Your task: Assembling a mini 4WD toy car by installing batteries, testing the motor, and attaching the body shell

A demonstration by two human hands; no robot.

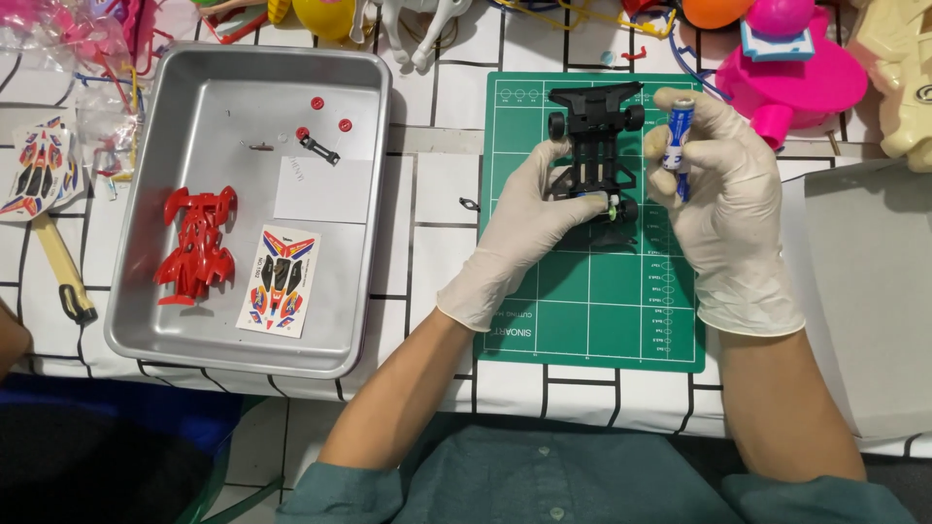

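Over the green cutting mat (592,320), the gloved left hand (529,218) grips the black plastic toy-car chassis (594,146) while the right hand (714,184) pinches 1 blue cylindrical battery (678,136) (upright, beside it), seemingly needing alignment with the bay.

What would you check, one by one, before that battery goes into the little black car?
1. Battery firmly gripped in the right hand: ok, fingers wrap it upright.
2. Black car chassis steadied by the left hand: ok, it sits on the green cutting mat.
3. Battery bay open and free of parts: cannot tell, fingers hide it.
4. Battery ends facing the right way: cannot tell, too small to see.
5. Red body shell and sticker sheet out of the way: ok, both lie in the metal tray.
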